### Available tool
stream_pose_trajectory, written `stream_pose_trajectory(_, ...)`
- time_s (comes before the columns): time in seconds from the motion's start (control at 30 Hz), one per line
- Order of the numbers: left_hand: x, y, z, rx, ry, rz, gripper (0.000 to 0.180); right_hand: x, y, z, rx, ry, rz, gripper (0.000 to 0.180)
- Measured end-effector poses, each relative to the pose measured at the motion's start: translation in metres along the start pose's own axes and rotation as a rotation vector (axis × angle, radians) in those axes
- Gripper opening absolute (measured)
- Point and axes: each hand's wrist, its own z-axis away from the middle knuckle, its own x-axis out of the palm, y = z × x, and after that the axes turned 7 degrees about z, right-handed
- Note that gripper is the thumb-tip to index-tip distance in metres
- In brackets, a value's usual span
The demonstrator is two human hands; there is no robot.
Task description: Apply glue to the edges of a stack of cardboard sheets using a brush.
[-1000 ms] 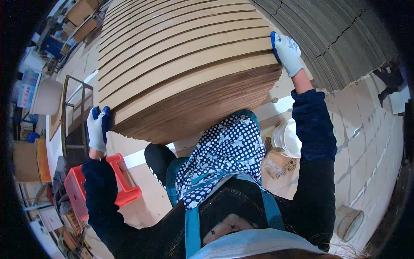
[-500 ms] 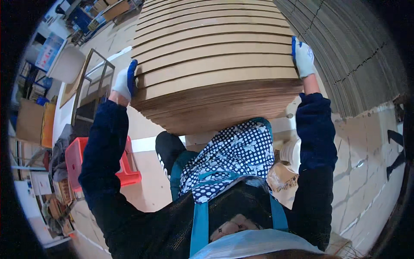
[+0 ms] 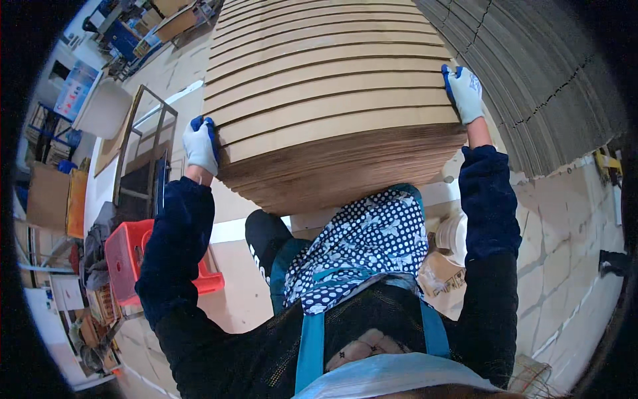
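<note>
A thick stack of brown cardboard sheets (image 3: pixel 332 110) lies in front of me, its upper sheets stepped back one behind another like shingles. At the near left edge of the stack is my left hand (image 3: pixel 201 145), in a white glove with blue palm and fingertips. Its fingers are bent in against the sheets there. My right hand (image 3: pixel 465 94), gloved the same way, grips the right edge somewhat farther back, its blue fingertips on the top of the sheets. How many sheets lie between fingers and thumbs is hidden. The stack's near face is close to my polka-dot apron (image 3: pixel 359 233).
A tall pile of grey sheets (image 3: pixel 551 86) rises close on the right. To the left stand a red plastic stool (image 3: pixel 126 263) and a metal frame (image 3: pixel 136 133). A white bucket (image 3: pixel 452 236) and a cardboard box (image 3: pixel 442 276) are on the floor by my right side.
My left hand has moved nearer to me along the stack's left edge, its fingers now more bent. The right hand's fingers have curled inward over the right edge.
</note>
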Motion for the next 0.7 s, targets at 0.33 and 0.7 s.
stream_pose_trajectory(0.33, -0.003, -0.010, -0.005, 0.088, 0.014, -0.265, 0.010, -0.022, -0.007, -0.003, 0.089, -0.153, -0.185, 0.047)
stream_pose_trajectory(0.7, 0.002, -0.013, -0.109, 0.113, -0.387, -0.037, 0.011, 0.029, -0.002, -0.072, 0.137, -0.033, -0.100, 0.053)
